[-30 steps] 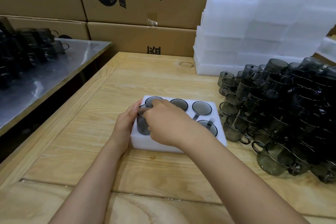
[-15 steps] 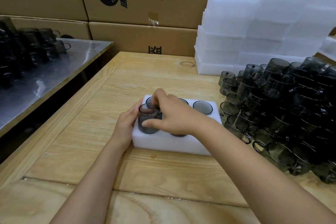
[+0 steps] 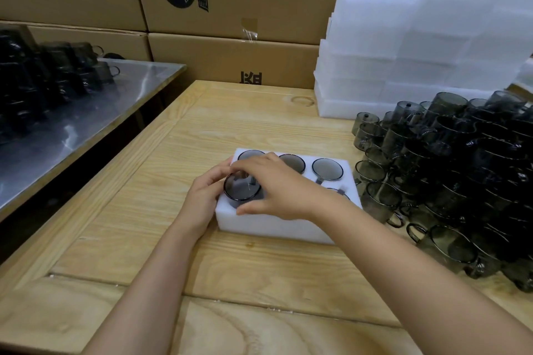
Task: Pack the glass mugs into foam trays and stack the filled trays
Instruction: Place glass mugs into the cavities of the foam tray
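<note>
foam tray (image 3: 277,225) lies flat on the wooden worktop (image 3: 144,239). one smoked glass mug (image 3: 240,189) sits in the tray's near-left pocket, its rim above the foam. right hand (image 3: 279,190) arches over it, thumb and fingers grasping the rim. left hand (image 3: 202,199) clasps the tray's left end, fingertips at the mug. the tray's far-row pockets hold seated mugs (image 3: 327,168). loose mugs (image 3: 461,181) are heaped right of the tray; stacked foam (image 3: 418,52) stands beyond it.
</note>
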`<state>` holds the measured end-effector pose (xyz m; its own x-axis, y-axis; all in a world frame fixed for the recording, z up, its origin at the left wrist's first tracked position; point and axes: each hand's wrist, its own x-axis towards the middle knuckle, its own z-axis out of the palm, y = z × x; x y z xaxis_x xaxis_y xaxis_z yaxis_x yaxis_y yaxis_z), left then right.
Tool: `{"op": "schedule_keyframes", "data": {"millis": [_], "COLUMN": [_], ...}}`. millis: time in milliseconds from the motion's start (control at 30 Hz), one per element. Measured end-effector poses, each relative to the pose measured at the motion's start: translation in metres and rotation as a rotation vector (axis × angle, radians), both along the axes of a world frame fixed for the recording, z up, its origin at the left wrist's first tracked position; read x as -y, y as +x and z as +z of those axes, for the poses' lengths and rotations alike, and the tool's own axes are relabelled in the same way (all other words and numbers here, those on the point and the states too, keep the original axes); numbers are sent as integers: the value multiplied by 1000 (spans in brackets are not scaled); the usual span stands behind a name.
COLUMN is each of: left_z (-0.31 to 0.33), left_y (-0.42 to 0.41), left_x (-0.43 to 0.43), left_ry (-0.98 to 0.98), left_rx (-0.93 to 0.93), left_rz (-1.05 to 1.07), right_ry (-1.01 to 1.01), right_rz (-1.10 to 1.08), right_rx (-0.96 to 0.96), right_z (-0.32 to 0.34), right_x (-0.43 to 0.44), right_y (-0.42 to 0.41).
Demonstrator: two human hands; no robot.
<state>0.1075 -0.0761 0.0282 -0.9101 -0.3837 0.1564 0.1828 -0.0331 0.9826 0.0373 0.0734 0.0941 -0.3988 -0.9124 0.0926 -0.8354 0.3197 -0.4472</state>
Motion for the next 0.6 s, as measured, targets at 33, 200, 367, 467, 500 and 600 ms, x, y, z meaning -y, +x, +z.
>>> {"op": "schedule_keyframes", "data": {"millis": [33,200,367,467,500,600], "left_z": [1,5,5,7,7,7], "left_y": [0,5,2,2,2,1], "left_x": [-1,-9,-7,-8,-8,-9], "left_ry": [6,13,-36,-15,-17,-28], "left_rx": [-4,-73,-35,-23,-23,-16], "left_rz": [-1,-38,-18,5,12,30], "right_ry": [-24,-72,-37,55,90,138], "right_rz": [-11,-18,-62,-79,-91,-110], "right_rx": [-6,-121,-86,-54,-52,-88], "right_z": [-1,4,8,15,17,20], "right_x": [-2,-1,0,1,1,3], "right_y": [0,-1,-5,-10,-11,-12]}}
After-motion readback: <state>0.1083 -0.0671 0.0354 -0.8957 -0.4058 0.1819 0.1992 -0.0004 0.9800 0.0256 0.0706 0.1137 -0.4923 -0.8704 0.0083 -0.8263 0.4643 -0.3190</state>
